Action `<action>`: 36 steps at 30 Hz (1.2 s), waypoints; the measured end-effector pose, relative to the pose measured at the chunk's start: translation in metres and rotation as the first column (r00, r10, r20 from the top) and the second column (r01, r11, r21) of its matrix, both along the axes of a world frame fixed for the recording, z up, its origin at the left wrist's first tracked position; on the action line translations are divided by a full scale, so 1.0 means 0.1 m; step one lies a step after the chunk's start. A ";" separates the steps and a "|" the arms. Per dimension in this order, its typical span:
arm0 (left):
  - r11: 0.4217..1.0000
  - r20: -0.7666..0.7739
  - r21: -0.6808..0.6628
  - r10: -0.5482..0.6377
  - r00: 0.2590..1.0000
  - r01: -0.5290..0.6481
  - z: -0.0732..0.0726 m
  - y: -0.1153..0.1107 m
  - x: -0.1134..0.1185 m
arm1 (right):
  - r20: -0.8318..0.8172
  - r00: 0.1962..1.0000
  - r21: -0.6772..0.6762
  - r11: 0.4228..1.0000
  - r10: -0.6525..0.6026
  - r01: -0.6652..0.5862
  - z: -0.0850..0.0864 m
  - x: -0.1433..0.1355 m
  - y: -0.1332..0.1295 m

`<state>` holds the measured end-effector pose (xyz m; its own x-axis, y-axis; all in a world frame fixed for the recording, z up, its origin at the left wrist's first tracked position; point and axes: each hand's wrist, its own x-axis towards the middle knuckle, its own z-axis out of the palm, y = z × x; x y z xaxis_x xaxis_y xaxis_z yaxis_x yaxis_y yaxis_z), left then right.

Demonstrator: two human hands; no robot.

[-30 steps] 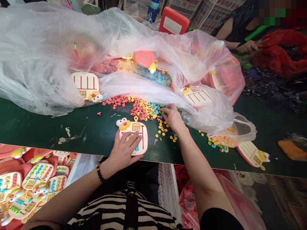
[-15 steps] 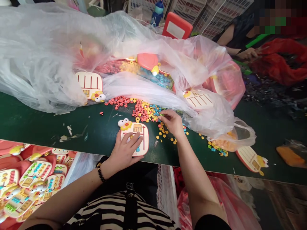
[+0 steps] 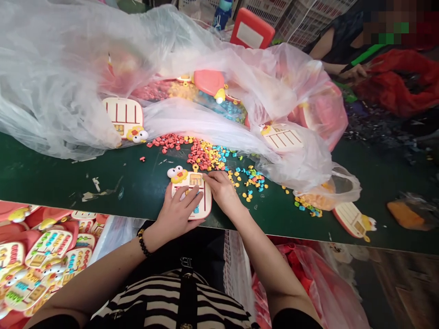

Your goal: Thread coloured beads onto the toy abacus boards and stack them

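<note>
Many small coloured pieces (image 3: 206,155) lie on the green table (image 3: 41,171) beside rumpled plastic (image 3: 202,114); crates (image 3: 302,27) stand behind. The left hand (image 3: 180,205) spreads, fingers parted, over the cream board (image 3: 200,205) near the table's edge; the right hand (image 3: 222,187) draws its fingertips together at the board's upper-right corner, any piece between them indiscernible.

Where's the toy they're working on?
In the head view, the toy board lies near the middle, on the green table, under the left hand, with the right hand at its upper-right corner.
</note>
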<state>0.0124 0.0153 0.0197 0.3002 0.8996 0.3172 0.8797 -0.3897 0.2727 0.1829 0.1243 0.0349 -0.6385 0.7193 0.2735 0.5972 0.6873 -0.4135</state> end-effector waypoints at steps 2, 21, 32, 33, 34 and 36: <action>1.000 -0.003 0.005 0.001 1.000 -0.001 0.00 0.00 0.00 | -0.047 0.997 -0.095 0.994 0.054 -0.058 0.08 0.00 0.05; 1.000 -0.003 -0.013 -0.006 1.000 0.006 0.01 0.00 -0.01 | -0.257 0.932 -0.491 0.865 -0.255 0.101 0.01 -0.16 0.23; 1.000 -0.015 0.010 -0.013 1.000 0.013 0.00 0.01 -0.01 | -0.516 0.823 -0.387 0.922 -0.236 0.022 -0.10 -0.18 0.09; 1.000 -0.018 0.010 -0.014 1.000 0.015 0.00 0.01 -0.01 | -0.486 0.849 -0.357 0.934 -0.206 0.022 -0.13 -0.18 0.07; 1.000 -0.021 0.009 -0.016 1.000 0.017 0.00 0.01 -0.01 | -0.460 0.871 -0.336 0.942 -0.175 0.011 -0.16 -0.18 0.04; 1.000 -0.023 0.013 -0.019 1.000 0.019 0.00 0.01 -0.01 | -0.424 0.898 -0.307 0.952 -0.116 -0.022 -0.19 -0.16 0.01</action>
